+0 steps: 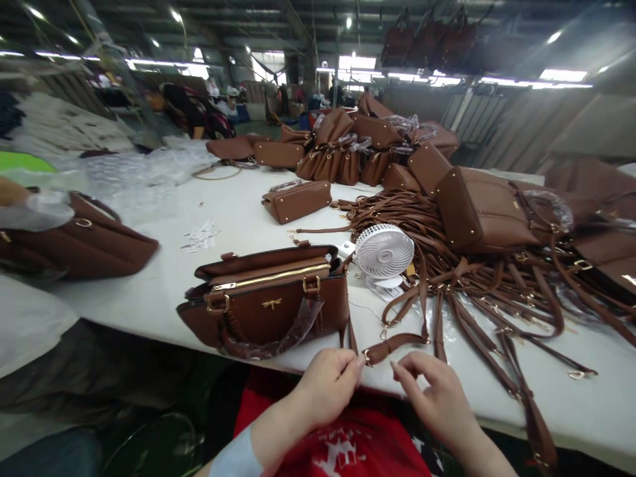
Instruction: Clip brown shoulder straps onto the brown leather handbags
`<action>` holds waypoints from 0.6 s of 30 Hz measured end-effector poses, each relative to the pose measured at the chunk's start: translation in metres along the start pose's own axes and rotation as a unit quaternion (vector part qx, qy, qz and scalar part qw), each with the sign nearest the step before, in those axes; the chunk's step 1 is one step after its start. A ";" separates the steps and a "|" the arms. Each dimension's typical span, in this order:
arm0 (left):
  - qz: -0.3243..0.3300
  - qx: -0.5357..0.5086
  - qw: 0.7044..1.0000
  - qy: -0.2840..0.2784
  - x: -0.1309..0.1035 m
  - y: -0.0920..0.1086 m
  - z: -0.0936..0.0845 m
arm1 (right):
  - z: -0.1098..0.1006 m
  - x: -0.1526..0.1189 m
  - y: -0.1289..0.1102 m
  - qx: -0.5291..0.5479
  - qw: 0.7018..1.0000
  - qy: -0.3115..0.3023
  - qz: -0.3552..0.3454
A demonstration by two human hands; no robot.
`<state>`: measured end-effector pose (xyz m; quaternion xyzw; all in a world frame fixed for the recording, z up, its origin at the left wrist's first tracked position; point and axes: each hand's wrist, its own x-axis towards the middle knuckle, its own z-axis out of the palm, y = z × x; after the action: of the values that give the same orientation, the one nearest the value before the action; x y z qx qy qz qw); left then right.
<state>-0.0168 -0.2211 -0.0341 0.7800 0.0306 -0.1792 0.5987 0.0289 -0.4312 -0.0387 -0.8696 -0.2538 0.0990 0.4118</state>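
A brown handbag (278, 324) with a gold dragonfly emblem and a gold zipper stands upright at the table's front edge. Its handle, wrapped in clear plastic, hangs down the front. At the bag's lower right corner, my left hand (330, 384) is closed in a pinch on a brown shoulder strap (392, 346), by its gold buckle. My right hand (434, 391) is just right of the buckle, thumb and forefinger curled together. Whatever its fingertips hold is too small to make out. The strap runs right towards a heap of straps (402, 209).
A small white fan (385, 255) stands behind the strap. Finished bags (342, 149) are piled at the back, and another large bag (487, 205) lies on the right. White paper slips (201, 236) lie left of centre. At far left, another person's hand (12, 192) is by a bag (99, 242).
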 end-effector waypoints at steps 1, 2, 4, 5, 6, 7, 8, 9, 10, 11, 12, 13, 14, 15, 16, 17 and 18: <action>-0.016 -0.024 1.000 -0.007 -0.004 0.002 -0.002 | 0.000 0.001 -0.009 -0.068 0.995 0.003 -0.079; -0.031 -0.053 0.998 -0.013 -0.009 0.003 -0.004 | 0.001 0.004 -0.018 -0.114 0.981 -0.004 -0.154; -0.059 -0.120 0.991 -0.020 -0.018 0.006 -0.007 | 0.007 0.013 -0.032 -0.178 0.945 -0.035 -0.273; -0.066 -0.153 0.986 -0.021 -0.023 0.007 -0.010 | 0.012 0.018 -0.038 -0.207 0.926 -0.042 -0.313; -0.070 -0.184 0.980 -0.021 -0.027 0.008 -0.013 | 0.018 0.025 -0.043 -0.234 0.909 -0.043 -0.344; -0.071 -0.211 0.975 -0.022 -0.032 0.007 -0.017 | 0.024 0.030 -0.047 -0.258 0.892 -0.049 -0.368; -0.069 -0.235 0.969 -0.023 -0.037 0.007 -0.021 | 0.030 0.035 -0.052 -0.283 0.877 -0.064 -0.383; -0.065 -0.252 0.965 -0.021 -0.042 0.005 -0.024 | 0.036 0.039 -0.057 -0.306 0.863 -0.088 -0.393; -0.061 -0.264 0.962 -0.017 -0.046 0.002 -0.028 | 0.041 0.042 -0.061 -0.325 0.851 -0.116 -0.395; -0.058 -0.271 0.961 -0.009 -0.051 -0.001 -0.031 | 0.046 0.045 -0.066 -0.336 0.844 -0.145 -0.391; -0.055 -0.270 0.961 0.003 -0.055 -0.005 -0.033 | 0.048 0.047 -0.070 -0.339 0.844 -0.169 -0.380; -0.052 -0.264 0.963 0.018 -0.059 -0.010 -0.036 | 0.050 0.051 -0.074 -0.330 0.854 -0.186 -0.357; -0.046 -0.252 0.966 0.034 -0.062 -0.014 -0.038 | 0.049 0.055 -0.077 -0.306 0.875 -0.197 -0.318; -0.040 -0.236 0.970 0.049 -0.066 -0.019 -0.041 | 0.046 0.059 -0.079 -0.263 0.903 -0.210 -0.267; -0.034 -0.216 0.974 0.063 -0.069 -0.023 -0.044 | 0.040 0.065 -0.080 -0.197 0.931 -0.227 -0.207; -0.027 -0.193 0.978 0.074 -0.072 -0.026 -0.048 | 0.032 0.070 -0.080 -0.109 0.951 -0.251 -0.143; -0.021 -0.168 0.982 0.081 -0.075 -0.027 -0.052 | 0.021 0.073 -0.080 -0.007 0.958 -0.277 -0.081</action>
<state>-0.0818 -0.1518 -0.0242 0.6793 0.1248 -0.1202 0.7131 0.0545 -0.3363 0.0124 -0.7876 -0.4277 0.3006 0.3261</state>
